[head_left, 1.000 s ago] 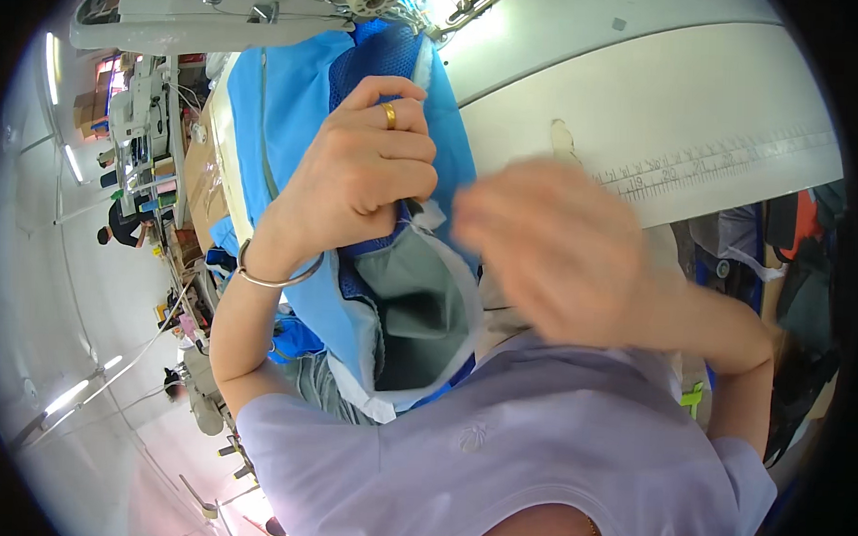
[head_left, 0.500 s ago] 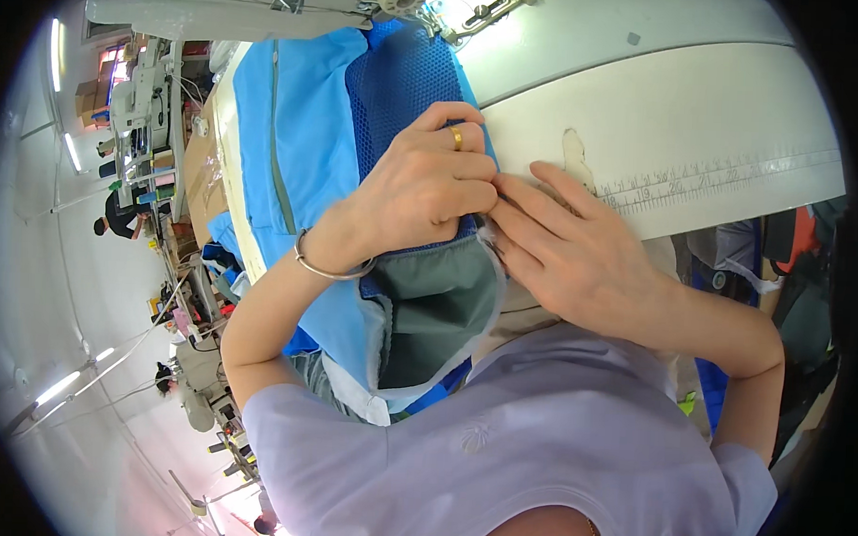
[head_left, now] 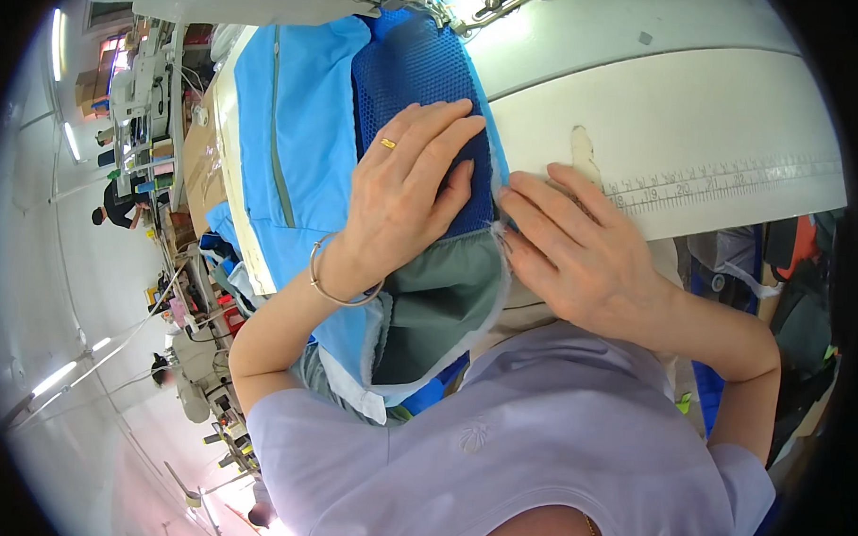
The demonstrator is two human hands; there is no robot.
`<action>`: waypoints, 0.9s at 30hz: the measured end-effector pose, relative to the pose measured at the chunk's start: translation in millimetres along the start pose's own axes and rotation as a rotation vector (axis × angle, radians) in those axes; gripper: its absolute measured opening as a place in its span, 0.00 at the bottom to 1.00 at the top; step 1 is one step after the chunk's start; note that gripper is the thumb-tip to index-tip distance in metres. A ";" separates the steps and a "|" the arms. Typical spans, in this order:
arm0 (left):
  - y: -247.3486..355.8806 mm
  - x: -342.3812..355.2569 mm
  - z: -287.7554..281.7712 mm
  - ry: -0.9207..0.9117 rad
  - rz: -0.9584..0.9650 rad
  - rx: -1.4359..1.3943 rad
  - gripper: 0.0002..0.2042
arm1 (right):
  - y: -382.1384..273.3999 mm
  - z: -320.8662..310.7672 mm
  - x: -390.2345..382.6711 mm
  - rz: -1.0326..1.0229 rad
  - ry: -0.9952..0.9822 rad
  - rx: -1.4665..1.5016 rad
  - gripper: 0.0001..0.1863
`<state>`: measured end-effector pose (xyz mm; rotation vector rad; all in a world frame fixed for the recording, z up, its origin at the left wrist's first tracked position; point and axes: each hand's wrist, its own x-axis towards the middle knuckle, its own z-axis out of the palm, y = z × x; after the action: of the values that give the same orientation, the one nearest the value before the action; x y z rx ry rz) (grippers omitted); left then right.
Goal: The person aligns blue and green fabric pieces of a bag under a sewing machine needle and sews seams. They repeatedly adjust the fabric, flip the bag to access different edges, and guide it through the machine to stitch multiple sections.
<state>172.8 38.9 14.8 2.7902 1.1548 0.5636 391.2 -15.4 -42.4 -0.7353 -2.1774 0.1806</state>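
Observation:
My left hand (head_left: 403, 187) rests on dark blue mesh fabric (head_left: 408, 64) of a light blue bag piece (head_left: 316, 122) with a grey zip strip, its fingers slightly bent and apart. My right hand (head_left: 581, 250) lies with spread fingers at the piece's right seam, fingertips touching the edge where the mesh meets a grey-green fabric panel (head_left: 437, 306) with a pale binding. The piece lies on the white sewing table (head_left: 727, 108), running up under the sewing machine (head_left: 230, 4) at the top. My right thumb's tip is partly hidden near the seam.
A printed ruler scale (head_left: 734, 182) runs along the table's front edge. Dark fabrics (head_left: 800, 328) lie below it at right. A co-worker (head_left: 119, 210) is at a row of machines and cluttered benches (head_left: 156, 88) on the left. Another machine (head_left: 194, 373) stands lower left.
My left hand has uncurled from its grip and moved onto the mesh. My right hand came onto the seam and settled with fingers spread. The mesh now lies flatter and more exposed.

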 end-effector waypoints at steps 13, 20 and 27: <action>0.6 -2.7 3.9 0.005 -0.031 -0.034 0.20 | 2.7 -5.9 2.8 -0.023 -0.066 0.001 0.10; 1.5 -0.6 4.5 0.061 -0.052 -0.066 0.20 | 7.2 -14.7 10.9 -0.087 -0.162 0.019 0.09; -11.2 6.9 0.0 0.035 0.046 0.002 0.18 | 20.7 -23.7 26.5 -0.213 -0.298 0.031 0.08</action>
<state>169.8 51.7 14.7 2.8262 1.1012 0.6184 404.8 13.7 -16.8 -0.4771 -2.5121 0.2242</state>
